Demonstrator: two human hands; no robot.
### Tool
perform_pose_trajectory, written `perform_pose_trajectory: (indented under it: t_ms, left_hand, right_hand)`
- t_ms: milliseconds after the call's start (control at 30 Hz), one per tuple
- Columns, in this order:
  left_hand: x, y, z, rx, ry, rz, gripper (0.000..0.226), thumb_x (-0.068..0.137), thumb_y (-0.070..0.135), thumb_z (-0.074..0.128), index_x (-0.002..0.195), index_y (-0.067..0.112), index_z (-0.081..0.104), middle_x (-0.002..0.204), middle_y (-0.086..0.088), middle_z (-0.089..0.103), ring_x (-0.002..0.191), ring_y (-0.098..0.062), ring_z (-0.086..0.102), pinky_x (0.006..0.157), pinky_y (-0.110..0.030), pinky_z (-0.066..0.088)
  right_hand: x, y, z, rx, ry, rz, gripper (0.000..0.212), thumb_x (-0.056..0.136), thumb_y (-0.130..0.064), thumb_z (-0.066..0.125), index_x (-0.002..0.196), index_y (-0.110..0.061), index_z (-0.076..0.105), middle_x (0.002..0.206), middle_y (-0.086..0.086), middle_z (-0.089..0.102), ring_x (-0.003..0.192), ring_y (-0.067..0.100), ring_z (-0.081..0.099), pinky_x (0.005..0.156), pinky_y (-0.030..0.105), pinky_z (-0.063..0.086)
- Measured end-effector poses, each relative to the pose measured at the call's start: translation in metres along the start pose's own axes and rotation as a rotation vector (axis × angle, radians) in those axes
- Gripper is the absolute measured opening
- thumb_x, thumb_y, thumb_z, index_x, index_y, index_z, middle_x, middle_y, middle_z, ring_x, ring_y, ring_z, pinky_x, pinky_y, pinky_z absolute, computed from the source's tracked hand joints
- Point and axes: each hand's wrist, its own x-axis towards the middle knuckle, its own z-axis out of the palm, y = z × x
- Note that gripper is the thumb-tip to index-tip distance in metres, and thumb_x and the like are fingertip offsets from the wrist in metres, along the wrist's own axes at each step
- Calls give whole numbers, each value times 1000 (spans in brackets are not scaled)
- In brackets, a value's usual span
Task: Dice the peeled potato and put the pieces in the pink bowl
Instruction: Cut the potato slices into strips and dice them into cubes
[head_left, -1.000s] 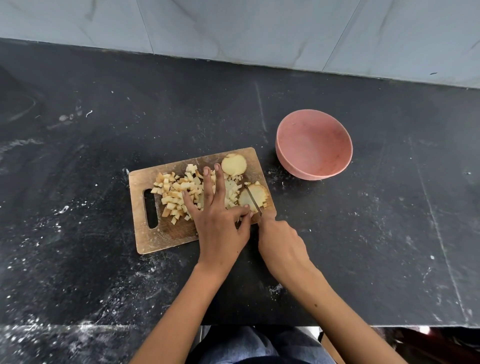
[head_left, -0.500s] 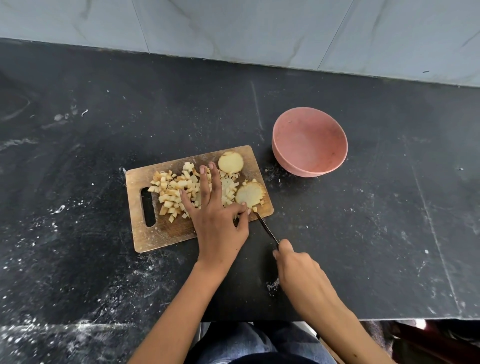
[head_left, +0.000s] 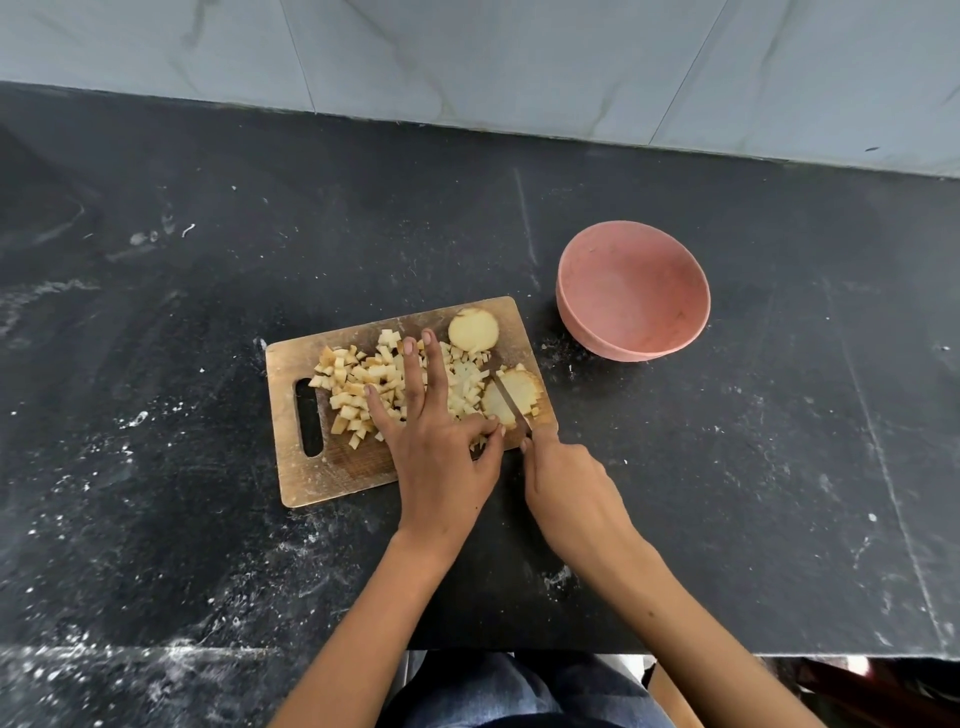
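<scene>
A: Item one, the board?
B: Wooden cutting board (head_left: 332, 467), handle slot at its left end, lying on a black countertop (head_left: 727, 493) dusted with white specks.

A: Potato stock?
B: A heap of diced potato pieces (head_left: 358, 384) across the middle of the board. One round potato slice (head_left: 472, 330) at the far right corner, uncut. A second potato slice (head_left: 511, 396) at the right edge, under the blade.

A: Hands?
B: Left hand (head_left: 434, 447) lies flat over the diced heap, three fingers straight and spread, thumb and forefinger pinching the near edge of the second slice. Right hand (head_left: 566, 488) is curled round the handle of a knife (head_left: 511, 408); the handle itself is hidden in the fist, and the blade lies across the second slice.

A: Bowl?
B: Pink bowl (head_left: 634, 296), upright on the counter, just beyond the board's far right corner, apart from it. No pieces inside.

A: Backdrop?
B: Pale marble-look wall tiles (head_left: 519, 62) behind the counter.
</scene>
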Motion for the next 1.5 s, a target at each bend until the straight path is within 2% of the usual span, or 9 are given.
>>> perform_pose_trajectory:
  t_ms: [200, 267, 333, 467, 667, 900, 1067, 1300, 1500]
  left_hand:
    - [0, 3, 0, -3, -14, -69, 10, 74, 27, 79, 67, 25, 72, 158, -14, 14, 147, -31, 1, 110, -61, -7]
    - [0, 4, 0, -17, -13, -75, 10, 74, 25, 79, 66, 25, 72, 158, -13, 15, 147, -30, 1, 110, -61, -7]
    - [0, 4, 1, -17, -8, -76, 11, 74, 25, 79, 65, 24, 72, 158, -13, 16, 147, -30, 1, 111, -61, -7]
    - [-2, 5, 2, -7, 1, -64, 12, 74, 23, 79, 65, 23, 71, 158, -13, 16, 147, -30, 1, 110, -61, -7]
    - [-5, 3, 0, -19, 12, -48, 7, 74, 23, 80, 70, 24, 74, 157, -17, 16, 147, -31, 2, 111, -62, -5]
    - [-5, 2, -1, -10, 40, -71, 6, 75, 27, 79, 71, 25, 75, 158, -16, 16, 147, -31, 1, 112, -62, -2]
    - [-5, 0, 1, -22, 38, -107, 5, 75, 30, 79, 75, 29, 75, 159, -14, 13, 147, -26, -6, 112, -58, -7]
    - [-3, -1, 2, -39, 13, -154, 4, 75, 31, 78, 74, 31, 74, 159, -11, 13, 147, -24, -8, 112, -53, -12]
    - [-3, 0, 3, -39, 23, -146, 6, 76, 30, 78, 71, 30, 74, 159, -12, 14, 147, -24, -7, 112, -55, -11]
  right_hand:
    - [0, -3, 6, -51, -48, 38, 26, 101, -13, 30, 126, -9, 31, 108, 17, 61, 98, 35, 60, 67, 36, 39]
    - [-11, 4, 10, -45, -74, 42, 6, 102, -17, 29, 107, -16, 33, 101, 13, 61, 90, 32, 60, 65, 36, 39]
    - [-24, 12, 14, -25, -83, 46, 11, 104, -23, 26, 94, -18, 28, 91, 8, 57, 80, 29, 56, 64, 36, 38]
    - [-44, 28, 22, -34, -50, 46, 16, 104, -25, 22, 90, -18, 24, 76, 1, 44, 69, 26, 43, 62, 35, 35]
    - [-53, 31, 16, 122, -9, -23, 26, 103, -35, 23, 84, -19, 28, 65, -3, 43, 59, 21, 43, 58, 35, 34]
    - [-19, 8, 5, 125, 34, -51, 25, 104, -33, 26, 103, -13, 41, 89, 12, 61, 82, 32, 59, 66, 37, 43]
    - [-5, 0, 9, 43, 9, -20, 24, 103, -23, 27, 116, -8, 41, 104, 18, 61, 94, 36, 60, 68, 37, 40]
    - [-3, -2, 15, 25, -14, 14, 18, 103, -18, 28, 116, -10, 37, 107, 17, 61, 98, 36, 59, 68, 37, 38]
    - [-38, 21, 25, 1, -59, 22, 18, 104, -29, 21, 90, -18, 25, 94, 11, 61, 87, 34, 59, 63, 35, 36]
